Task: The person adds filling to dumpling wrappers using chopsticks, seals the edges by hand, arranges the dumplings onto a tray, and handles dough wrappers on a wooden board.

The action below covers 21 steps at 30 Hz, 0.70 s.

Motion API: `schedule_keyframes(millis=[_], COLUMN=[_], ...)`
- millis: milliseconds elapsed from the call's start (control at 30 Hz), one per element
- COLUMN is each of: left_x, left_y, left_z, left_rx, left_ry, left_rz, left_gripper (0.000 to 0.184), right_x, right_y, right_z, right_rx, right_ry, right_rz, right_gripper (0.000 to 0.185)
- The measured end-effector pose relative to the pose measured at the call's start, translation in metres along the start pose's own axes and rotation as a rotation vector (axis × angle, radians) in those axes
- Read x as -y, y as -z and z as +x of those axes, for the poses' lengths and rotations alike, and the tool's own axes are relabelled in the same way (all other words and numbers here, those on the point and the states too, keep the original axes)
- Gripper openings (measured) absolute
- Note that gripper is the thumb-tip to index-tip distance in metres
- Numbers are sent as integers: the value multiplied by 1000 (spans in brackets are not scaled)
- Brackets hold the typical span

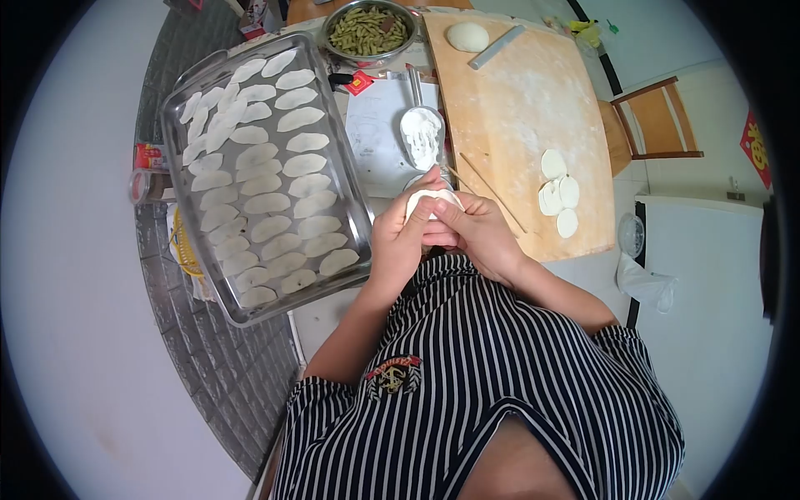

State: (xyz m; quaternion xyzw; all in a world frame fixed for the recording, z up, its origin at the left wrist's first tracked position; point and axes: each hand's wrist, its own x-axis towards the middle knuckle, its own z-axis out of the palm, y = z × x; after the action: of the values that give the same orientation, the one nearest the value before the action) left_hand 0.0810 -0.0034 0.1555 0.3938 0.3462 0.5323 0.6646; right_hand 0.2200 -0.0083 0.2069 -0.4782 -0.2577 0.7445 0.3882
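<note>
My left hand (398, 231) and my right hand (486, 236) meet in front of my chest, both closed on a dumpling (425, 205) of white dough. Both thumbs press along its edge, and its filling cannot be seen. Just beyond the fingers lies a metal scoop (414, 93) with white flour (422, 137) in it. To the left, a large metal tray (360, 218) bears rows of shaped dumplings (307, 142). Several round dough wrappers (567, 222), some overlapping, rest on the wooden board (533, 108) at the right.
A dough ball (468, 36) and a flat grey bar (497, 47) are at the board's far end. Two thin sticks (493, 193) lie on its near left part. Behind the tray stands a metal bowl (327, 48) of green pods. A wooden chair (662, 121) is at the right.
</note>
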Motion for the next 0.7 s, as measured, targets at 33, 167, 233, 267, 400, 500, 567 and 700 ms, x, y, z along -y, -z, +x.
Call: schedule_keyframes(millis=[33, 167, 233, 267, 400, 500, 567, 700], left_x=[1, 4, 11, 13, -23, -38, -47, -10], left_y=[1, 21, 50, 71, 177, 289, 253, 176], left_z=[0, 15, 37, 54, 147, 199, 196, 122], left_rx=[-31, -239, -319, -326, -158, -127, -671, -537], left_ry=[-6, 175, 182, 146, -171, -170, 3, 34], left_rz=[34, -101, -204, -210, 309, 971, -40, 6], left_gripper=[35, 33, 32, 31, 51, 56, 52, 51], right_x=[-3, -9, -12, -15, -21, -39, -43, -39], right_y=[4, 10, 18, 26, 58, 104, 155, 276], right_z=[3, 11, 13, 14, 13, 20, 29, 27], right_rx=[43, 103, 36, -24, -109, -174, -319, -911], right_ry=[-13, -23, -39, -65, -132, -6, 62, 188], right_rz=[0, -132, -175, -223, -210, -226, -276, -224], right_gripper=[33, 41, 38, 36, 30, 23, 20, 13])
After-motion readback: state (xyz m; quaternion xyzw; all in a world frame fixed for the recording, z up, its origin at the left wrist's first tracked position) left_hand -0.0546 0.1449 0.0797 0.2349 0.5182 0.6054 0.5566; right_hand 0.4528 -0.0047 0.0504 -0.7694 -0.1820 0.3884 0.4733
